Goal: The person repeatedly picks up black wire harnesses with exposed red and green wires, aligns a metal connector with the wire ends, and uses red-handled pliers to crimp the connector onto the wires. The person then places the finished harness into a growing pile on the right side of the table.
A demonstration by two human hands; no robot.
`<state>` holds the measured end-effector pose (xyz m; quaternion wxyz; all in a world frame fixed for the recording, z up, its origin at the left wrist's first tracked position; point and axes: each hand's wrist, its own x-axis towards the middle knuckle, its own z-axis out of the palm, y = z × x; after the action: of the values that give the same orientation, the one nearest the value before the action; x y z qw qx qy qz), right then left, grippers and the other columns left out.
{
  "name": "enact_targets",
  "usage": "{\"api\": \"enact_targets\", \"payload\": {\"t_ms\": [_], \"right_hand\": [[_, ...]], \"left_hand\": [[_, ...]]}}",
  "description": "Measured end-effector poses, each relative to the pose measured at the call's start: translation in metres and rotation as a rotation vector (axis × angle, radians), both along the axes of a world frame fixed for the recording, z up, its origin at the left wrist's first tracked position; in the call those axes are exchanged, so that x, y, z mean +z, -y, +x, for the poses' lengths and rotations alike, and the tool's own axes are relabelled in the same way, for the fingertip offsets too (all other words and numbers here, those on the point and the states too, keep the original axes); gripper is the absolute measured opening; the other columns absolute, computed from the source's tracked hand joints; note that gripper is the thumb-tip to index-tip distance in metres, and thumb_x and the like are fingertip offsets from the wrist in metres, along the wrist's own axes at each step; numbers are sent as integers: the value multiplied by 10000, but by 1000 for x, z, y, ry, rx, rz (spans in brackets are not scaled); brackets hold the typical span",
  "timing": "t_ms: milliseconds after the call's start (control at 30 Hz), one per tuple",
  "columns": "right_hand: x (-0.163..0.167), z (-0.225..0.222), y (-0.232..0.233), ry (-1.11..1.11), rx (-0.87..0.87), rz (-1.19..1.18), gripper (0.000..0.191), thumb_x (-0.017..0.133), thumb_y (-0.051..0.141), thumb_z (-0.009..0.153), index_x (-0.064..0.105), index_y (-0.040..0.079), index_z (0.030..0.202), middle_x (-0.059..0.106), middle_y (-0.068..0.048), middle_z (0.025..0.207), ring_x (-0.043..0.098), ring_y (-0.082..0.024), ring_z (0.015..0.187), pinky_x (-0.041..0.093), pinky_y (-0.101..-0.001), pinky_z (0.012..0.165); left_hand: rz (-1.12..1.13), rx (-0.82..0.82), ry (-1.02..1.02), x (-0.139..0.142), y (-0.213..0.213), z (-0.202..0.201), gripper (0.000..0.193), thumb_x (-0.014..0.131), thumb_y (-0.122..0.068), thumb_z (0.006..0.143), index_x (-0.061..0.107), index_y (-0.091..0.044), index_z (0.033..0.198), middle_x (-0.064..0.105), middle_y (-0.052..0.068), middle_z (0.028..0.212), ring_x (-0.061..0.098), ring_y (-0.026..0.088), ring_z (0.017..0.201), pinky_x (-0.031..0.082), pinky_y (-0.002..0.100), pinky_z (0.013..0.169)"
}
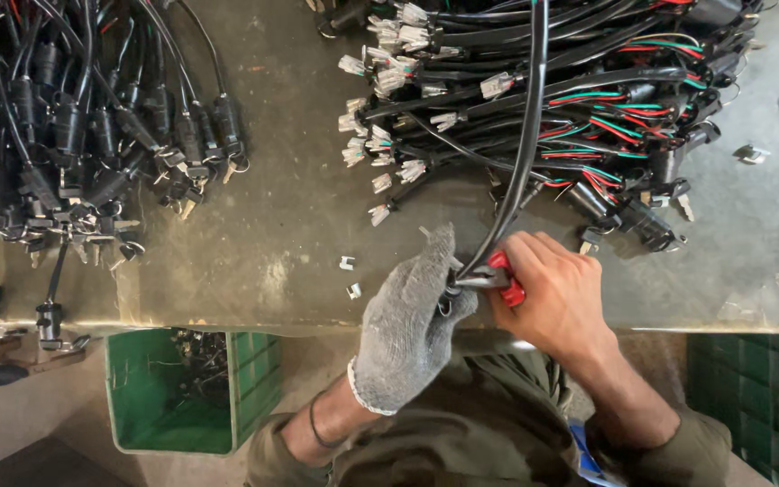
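Note:
My left hand point(407, 316), in a grey knit glove, pinches the end of a black cable point(526, 135) at the near edge of the bench. My bare right hand point(556, 293) grips red-handled pliers point(505, 278) whose jaws meet the cable end beside the gloved fingers. The cable rises from the hands toward the far side, over a pile of wire harnesses point(570, 99) with white connectors and red and green wires.
A second heap of black harnesses with metal keys point(74, 135) covers the bench's left side. Small metal clips point(348, 276) lie on the worn bench top point(272, 225). A green crate point(182, 392) with scraps stands below, another green crate point(755, 406) at right.

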<state>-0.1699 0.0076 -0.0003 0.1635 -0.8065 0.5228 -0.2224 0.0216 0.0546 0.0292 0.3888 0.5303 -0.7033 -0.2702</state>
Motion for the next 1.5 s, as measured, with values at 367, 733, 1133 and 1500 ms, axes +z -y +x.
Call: {"api": "enact_targets", "payload": {"t_ms": [367,733,1133,1500], "right_hand": [[-6,11,-14,198,7,-12,380,817,211,710,564,58,949,611,-124,830,620,-369,784,473,-457,623],[-48,9,12,491,239,26,324,726,63,641,599,61,939,637,-114,908,637,-351,858,511,-422,733],[-32,26,-1,12,-122,-18,377,808,181,670,575,66,942,622,-116,907,631,-357,854,489,-469,696],[-1,-14,43,-229,-182,-444,305,847,308,963,705,129,1164,642,-34,1164,594,-290,1086,437,-459,910]], "left_hand": [[-215,-1,450,-5,10,2,640,705,-128,887,482,-70,1485,660,151,1292,644,329,1044,522,457,895],[544,-393,-521,21,6,19,668,717,-138,998,447,-52,1603,719,91,1025,692,199,844,601,322,843],[3,22,262,17,18,11,598,720,-173,937,513,-23,1477,701,173,1123,673,375,982,525,440,815],[-256,490,504,62,43,88,499,724,-197,1015,522,59,1394,621,218,1231,627,344,1102,523,437,950]]}}
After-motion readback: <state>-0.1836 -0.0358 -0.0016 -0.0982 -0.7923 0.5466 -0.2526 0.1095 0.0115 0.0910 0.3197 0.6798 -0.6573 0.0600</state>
